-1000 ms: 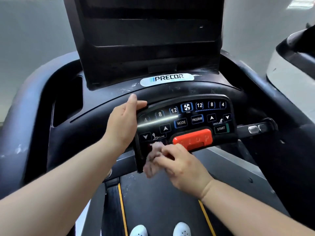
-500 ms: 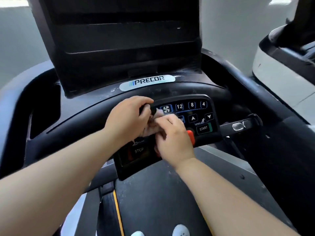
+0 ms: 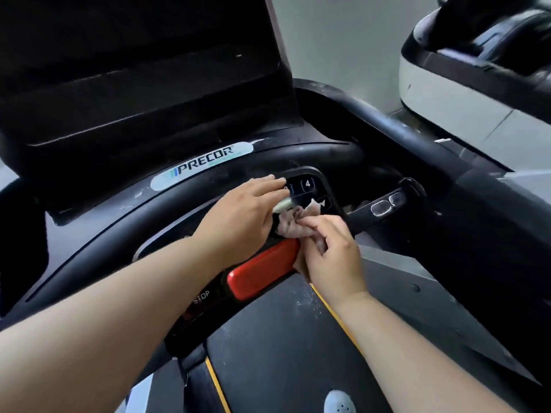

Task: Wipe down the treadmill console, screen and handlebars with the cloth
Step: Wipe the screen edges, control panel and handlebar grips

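Note:
The black treadmill console (image 3: 208, 198) fills the view, its dark screen (image 3: 134, 70) upright at the top. A button panel (image 3: 308, 184) with a red stop bar (image 3: 262, 268) juts toward me. A crumpled pale pink cloth (image 3: 293, 223) is pressed on the panel's right part. My right hand (image 3: 331, 254) pinches the cloth from below. My left hand (image 3: 241, 214) lies flat over the panel's middle, fingers touching the cloth's upper edge and covering most buttons. A handlebar grip (image 3: 384, 205) with metal sensors sticks out to the panel's right.
The black side rail (image 3: 396, 135) curves along the right. A second white and black machine (image 3: 465, 84) stands at the upper right. The belt (image 3: 277, 353) with yellow edge lines and a white shoe tip (image 3: 340, 402) lie below.
Both hands and the cloth have slid right across the panel, from its lower left over the middle to its right part. The red stop bar is uncovered again. The view has shifted right.

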Motion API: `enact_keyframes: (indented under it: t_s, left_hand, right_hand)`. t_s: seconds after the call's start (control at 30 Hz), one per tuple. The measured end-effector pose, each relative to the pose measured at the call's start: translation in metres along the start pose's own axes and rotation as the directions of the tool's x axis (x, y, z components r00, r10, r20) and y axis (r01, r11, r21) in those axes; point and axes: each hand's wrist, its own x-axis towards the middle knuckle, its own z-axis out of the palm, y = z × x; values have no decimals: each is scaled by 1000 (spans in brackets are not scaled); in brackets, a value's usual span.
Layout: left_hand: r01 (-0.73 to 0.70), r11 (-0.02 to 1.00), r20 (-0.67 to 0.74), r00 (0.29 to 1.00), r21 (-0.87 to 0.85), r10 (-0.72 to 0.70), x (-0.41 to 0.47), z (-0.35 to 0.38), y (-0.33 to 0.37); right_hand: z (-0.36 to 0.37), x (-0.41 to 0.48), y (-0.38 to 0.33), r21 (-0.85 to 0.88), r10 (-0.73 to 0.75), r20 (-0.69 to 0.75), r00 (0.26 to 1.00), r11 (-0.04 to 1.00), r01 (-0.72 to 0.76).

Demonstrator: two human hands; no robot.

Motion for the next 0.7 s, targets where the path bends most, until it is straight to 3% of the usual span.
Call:
enact_keyframes:
  t_s: [0.17,0.33,0.4,0.5,0.6,0.7]
  left_hand:
    - [-146,985,31,989,94,144,19,19,-1]
    - [-164,980,6,986,110,164,19,23,1]
    - [-178,977,2,984,116,179,19,23,2]
    - [-176,977,4,984,117,177,19,24,3]
    - [-163,979,-3,986,120,164,19,24,2]
    - [-167,979,-17,985,119,170,19,26,0]
  right_hand:
    - [-13,16,17,42,222,-249,943,975,-219]
    - [1,-25,13,38,158,-117,980,987,-154]
    - [-4,-21,15,41,148,-149,978,989,-144]
    - [-16,12,25,82,290,-225,930,957,-279]
    - [-21,53,40,181,468,-165,868,880,-440]
    - [-14,57,26,120,387,-166,907,921,-371]
